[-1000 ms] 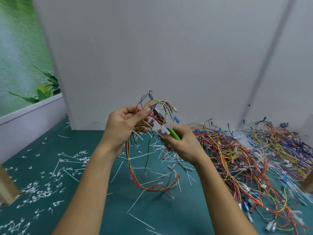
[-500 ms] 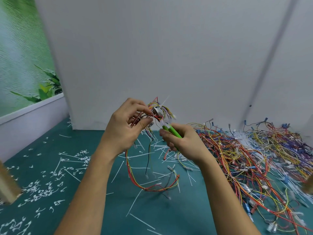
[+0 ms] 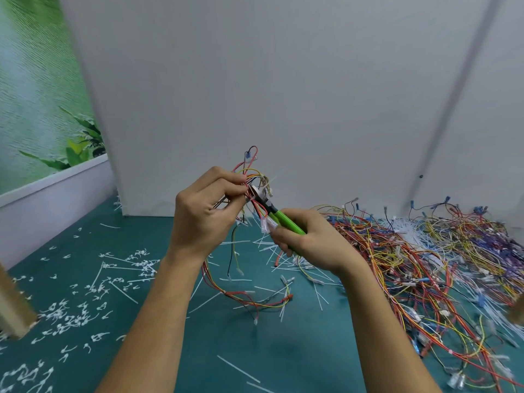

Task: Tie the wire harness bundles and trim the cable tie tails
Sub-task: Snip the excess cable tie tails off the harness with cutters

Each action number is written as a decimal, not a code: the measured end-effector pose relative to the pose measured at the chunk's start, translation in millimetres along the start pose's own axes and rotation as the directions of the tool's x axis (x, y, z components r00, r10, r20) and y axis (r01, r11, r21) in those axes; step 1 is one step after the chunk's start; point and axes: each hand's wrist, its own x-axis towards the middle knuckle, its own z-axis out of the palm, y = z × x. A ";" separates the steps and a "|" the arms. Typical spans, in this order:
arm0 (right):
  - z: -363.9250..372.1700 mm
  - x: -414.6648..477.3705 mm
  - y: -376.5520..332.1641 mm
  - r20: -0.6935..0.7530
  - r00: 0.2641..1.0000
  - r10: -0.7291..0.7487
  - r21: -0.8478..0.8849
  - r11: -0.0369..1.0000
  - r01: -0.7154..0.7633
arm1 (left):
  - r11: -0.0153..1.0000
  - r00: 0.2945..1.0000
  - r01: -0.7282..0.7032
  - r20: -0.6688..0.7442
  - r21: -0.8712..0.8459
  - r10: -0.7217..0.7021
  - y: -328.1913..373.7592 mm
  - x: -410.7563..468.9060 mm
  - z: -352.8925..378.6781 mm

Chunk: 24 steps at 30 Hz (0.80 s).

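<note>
Green-handled cutters in right hand; its fingers are clenched round the handles; black-and-metal head points up-left into the top of the harness. A thin white tie tail sticks up-right from the bundle just past the head; too blurred to tell whether the blades are on it.

Left hand is raised over the bench, back of hand to camera; finger and thumb pinch the harness near its top, touching or just beside the cutter head. Harness wires are red, yellow and black, with a blue connector on the top loop; the rest hangs below the left hand in a loop, whose bottom lies on the teal bench between the forearms; white tags dangle by the right thumb.

Pile of more harnesses covers the bench right of the right arm, back to the panel; long white ties are scattered mid-bench; short curled clippings are strewn on the left; wooden post at left edge; foliage poster upper left.
</note>
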 end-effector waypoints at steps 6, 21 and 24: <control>10.0 3.0 1.5 -0.060 0.998 -0.028 -0.086 0.996 0.023 | 0.999 0.999 0.051 -0.009 0.001 -0.051 5.0 2.0 -1.6; 20.2 5.4 5.1 -0.128 0.986 -0.108 -0.125 0.988 0.092 | 0.999 0.999 -0.018 -0.030 0.035 0.019 9.3 3.4 -2.7; 21.1 4.1 3.9 -0.102 0.987 -0.122 -0.099 0.989 0.112 | 0.999 1.000 -0.018 -0.025 0.033 0.019 8.9 4.0 -3.0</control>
